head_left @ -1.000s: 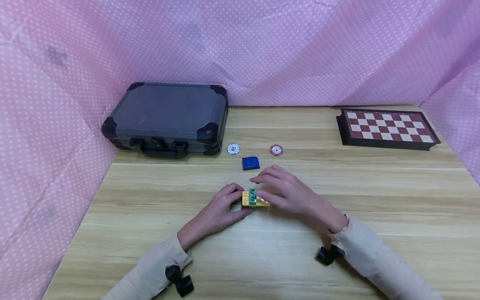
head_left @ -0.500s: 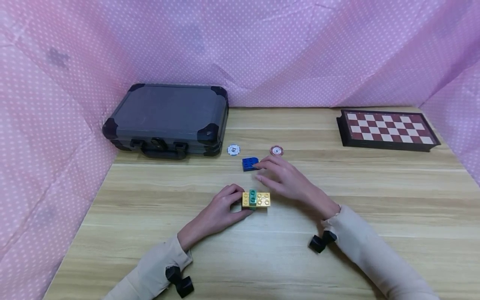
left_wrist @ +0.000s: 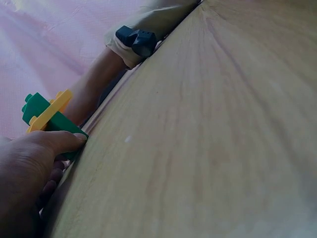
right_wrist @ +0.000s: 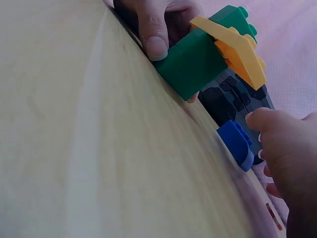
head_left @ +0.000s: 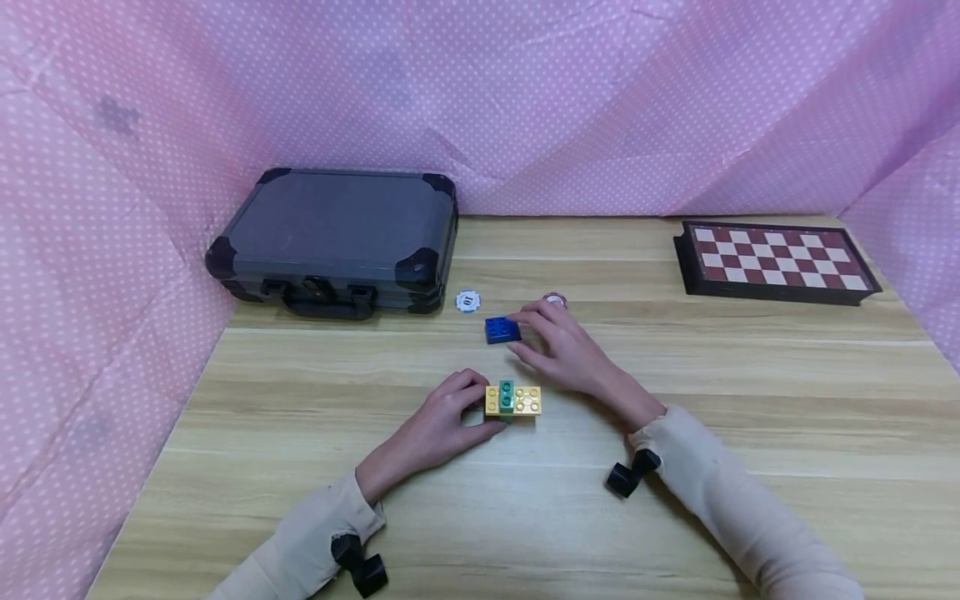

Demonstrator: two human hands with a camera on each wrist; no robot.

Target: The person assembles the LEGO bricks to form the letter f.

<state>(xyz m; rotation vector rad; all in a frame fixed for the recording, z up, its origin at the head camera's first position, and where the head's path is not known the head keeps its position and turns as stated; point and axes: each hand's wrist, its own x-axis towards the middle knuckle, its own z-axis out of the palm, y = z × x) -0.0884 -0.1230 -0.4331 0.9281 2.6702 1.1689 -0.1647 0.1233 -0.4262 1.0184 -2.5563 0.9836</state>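
My left hand grips the lower green part of a small stack of toy building bricks. A yellow brick lies crosswise over that base, topped by a narrow green brick. In the right wrist view, the thumb presses the side of the large green brick, which stands on the table. Beyond the stack, a blue brick with a rounded end rests on the wood. My right hand hovers at its right side, thumb and fingers spread apart beside the blue brick and holding nothing.
A grey case with black corners stands at the back left. A white poker chip lies near it. A red poker chip is partly covered by my right fingers. At the back right sits a checkered game board.
My right hand has left the yellow brick and moved away from me to the blue brick, now overlapping the red chip. The left hand and the stack have stayed in place.
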